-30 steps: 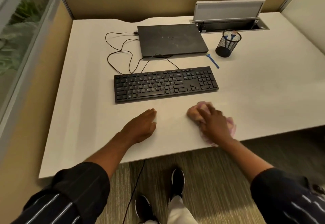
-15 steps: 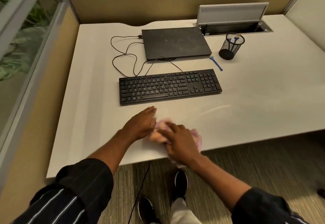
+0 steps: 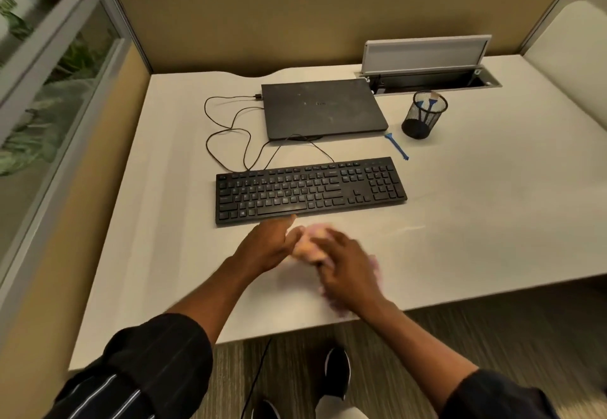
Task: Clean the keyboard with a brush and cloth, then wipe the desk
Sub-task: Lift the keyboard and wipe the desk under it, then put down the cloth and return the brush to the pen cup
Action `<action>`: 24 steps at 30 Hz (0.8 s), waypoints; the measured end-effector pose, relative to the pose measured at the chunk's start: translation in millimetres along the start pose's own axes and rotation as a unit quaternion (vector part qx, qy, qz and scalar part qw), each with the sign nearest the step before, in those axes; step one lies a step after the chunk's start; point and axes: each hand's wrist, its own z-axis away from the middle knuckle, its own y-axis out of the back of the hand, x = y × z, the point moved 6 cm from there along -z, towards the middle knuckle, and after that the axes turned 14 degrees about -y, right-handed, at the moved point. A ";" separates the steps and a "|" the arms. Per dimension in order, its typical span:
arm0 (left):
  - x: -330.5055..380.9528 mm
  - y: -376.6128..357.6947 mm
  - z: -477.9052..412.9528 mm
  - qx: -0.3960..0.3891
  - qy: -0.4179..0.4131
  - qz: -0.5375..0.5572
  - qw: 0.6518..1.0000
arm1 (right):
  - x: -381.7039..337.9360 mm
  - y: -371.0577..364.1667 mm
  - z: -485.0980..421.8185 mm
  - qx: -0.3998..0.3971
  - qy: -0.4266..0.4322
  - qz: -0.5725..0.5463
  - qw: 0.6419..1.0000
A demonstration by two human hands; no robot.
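Pink cloth (image 3: 307,245): bunched in a wad on the desk (image 3: 492,208), toward the near edge, pretty blurry tbh
Right hand (image 3: 348,269): sits on top of the cloth's near-right part, fingers bent down over it and holding it. Bits of pink poke out on the hand's right and near sides
Left hand (image 3: 271,247): flat on the desk just left of the wad, fingers straight and loose, tips up against the cloth
Keyboard (image 3: 310,190): black, just on the far side of both hands
Blue brush (image 3: 397,146): lying on the desk past the keyboard's far right corner, near the mesh cup (image 3: 423,116)
Laptop (image 3: 323,108): closed, far side of the keyboard, with a cable (image 3: 230,129) looping off to its left
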 end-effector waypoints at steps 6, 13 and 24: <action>50.5 -31.8 -61.6 -0.011 0.145 0.417 0.897 | 43.0 44.4 -57.6 0.032 -0.097 -0.023 0.995; 102.9 -51.0 -153.3 0.040 0.120 0.438 0.890 | 118.5 115.4 -96.2 -0.057 -0.167 -0.356 0.918; 160.9 -77.3 -244.9 0.050 0.143 0.343 0.927 | 229.6 188.5 -165.6 -0.109 -0.289 -0.381 0.872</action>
